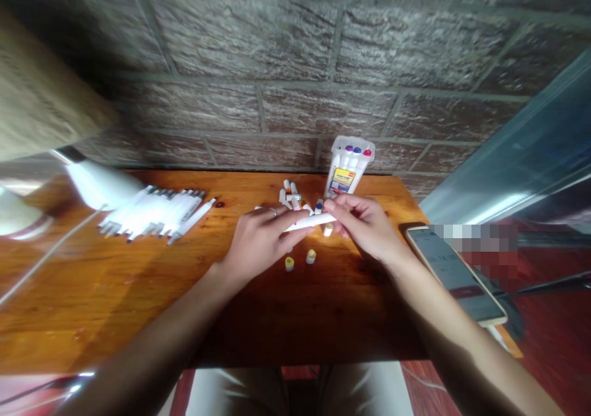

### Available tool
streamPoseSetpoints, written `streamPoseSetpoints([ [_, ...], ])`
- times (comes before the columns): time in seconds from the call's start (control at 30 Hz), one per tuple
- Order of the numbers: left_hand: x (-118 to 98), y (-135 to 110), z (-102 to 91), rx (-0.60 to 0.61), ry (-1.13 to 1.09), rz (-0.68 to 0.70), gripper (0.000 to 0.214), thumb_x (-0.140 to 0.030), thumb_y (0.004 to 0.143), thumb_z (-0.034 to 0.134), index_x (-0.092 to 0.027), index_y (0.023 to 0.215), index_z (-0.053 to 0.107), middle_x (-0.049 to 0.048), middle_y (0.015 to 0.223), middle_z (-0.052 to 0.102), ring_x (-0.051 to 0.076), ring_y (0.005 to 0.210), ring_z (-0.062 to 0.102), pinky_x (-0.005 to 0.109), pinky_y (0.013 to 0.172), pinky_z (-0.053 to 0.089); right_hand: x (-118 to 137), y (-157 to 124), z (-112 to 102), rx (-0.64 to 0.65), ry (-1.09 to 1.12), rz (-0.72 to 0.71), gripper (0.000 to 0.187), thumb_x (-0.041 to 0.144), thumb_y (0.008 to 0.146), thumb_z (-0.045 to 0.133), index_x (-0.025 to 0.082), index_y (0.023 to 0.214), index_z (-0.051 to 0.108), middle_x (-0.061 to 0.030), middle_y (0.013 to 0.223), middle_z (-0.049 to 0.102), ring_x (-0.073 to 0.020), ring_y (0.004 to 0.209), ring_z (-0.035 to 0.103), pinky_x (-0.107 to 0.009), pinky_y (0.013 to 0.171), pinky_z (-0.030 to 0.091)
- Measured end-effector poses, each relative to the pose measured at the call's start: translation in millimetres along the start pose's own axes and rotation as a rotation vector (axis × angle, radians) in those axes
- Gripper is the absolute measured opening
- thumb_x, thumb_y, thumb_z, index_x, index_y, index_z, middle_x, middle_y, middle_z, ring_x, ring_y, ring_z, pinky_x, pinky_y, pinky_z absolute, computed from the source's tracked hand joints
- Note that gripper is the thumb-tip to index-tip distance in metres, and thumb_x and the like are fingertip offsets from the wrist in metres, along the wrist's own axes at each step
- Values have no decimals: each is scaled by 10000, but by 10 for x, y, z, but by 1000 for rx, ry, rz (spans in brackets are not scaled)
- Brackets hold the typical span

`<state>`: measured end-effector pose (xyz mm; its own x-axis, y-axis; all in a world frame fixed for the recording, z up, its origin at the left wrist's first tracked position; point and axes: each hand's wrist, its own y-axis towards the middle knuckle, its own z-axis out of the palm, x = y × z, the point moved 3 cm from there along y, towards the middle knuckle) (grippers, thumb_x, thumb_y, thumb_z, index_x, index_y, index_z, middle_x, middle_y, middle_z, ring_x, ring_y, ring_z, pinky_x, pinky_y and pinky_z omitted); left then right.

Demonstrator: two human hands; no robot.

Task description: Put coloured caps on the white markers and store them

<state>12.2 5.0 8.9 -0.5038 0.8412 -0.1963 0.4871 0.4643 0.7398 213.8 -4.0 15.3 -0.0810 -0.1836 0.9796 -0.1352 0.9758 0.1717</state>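
Observation:
Both of my hands hold one white marker (310,221) level above the wooden table (138,293). My left hand (261,239) grips its left part, with a ring on one finger. My right hand (364,224) pinches its right end, fingers closed round it. Two loose caps with yellow tops (300,260) lie on the table just under my hands. A small heap of white markers and caps (295,199) lies behind my fingers. A clear plastic marker pack (348,167) with purple, blue and red tips leans against the brick wall behind that heap.
A row of several white markers (154,214) lies at the left of the table. A white lamp (99,182) and its cord (46,257) are at the far left. A phone (455,273) rests on the table's right edge. My knees show below the front edge.

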Motion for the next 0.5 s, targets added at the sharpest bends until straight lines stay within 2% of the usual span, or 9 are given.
streamPoseSetpoints([
  [0.1, 27, 12, -2, -24, -184, -141, 268, -333, 875, 728, -186, 1098, 755, 74, 1057, 795, 187, 866, 755, 266, 784, 564, 7, 28, -99, -144, 86, -20, 355, 505, 809, 768, 171, 725, 684, 35, 558, 560, -73, 491, 428, -228, 481, 320],
  [0.23, 84, 67, -51, -113, -422, -456, 268, -365, 817, 779, -172, 1003, 766, 59, 923, 798, 158, 728, 720, 237, 640, 534, -13, 71, -226, -259, 231, 5, 320, 456, 776, 811, 170, 704, 688, 32, 562, 547, -69, 499, 409, -225, 469, 288],
  [0.37, 94, 140, -89, -207, -782, -621, 266, -342, 743, 841, -164, 913, 740, 26, 795, 762, 132, 661, 681, 229, 618, 513, -87, 79, -212, -193, 259, 60, 293, 439, 777, 811, 162, 754, 719, 24, 595, 557, -75, 519, 421, -229, 481, 308],
  [0.5, 117, 159, -87, -214, -1013, -690, 258, -301, 733, 853, -179, 919, 723, -29, 687, 672, 70, 543, 558, 195, 529, 423, -169, 49, -147, -39, 196, 109, 273, 425, 810, 791, 157, 852, 762, 6, 642, 614, -83, 555, 461, -231, 512, 349],
])
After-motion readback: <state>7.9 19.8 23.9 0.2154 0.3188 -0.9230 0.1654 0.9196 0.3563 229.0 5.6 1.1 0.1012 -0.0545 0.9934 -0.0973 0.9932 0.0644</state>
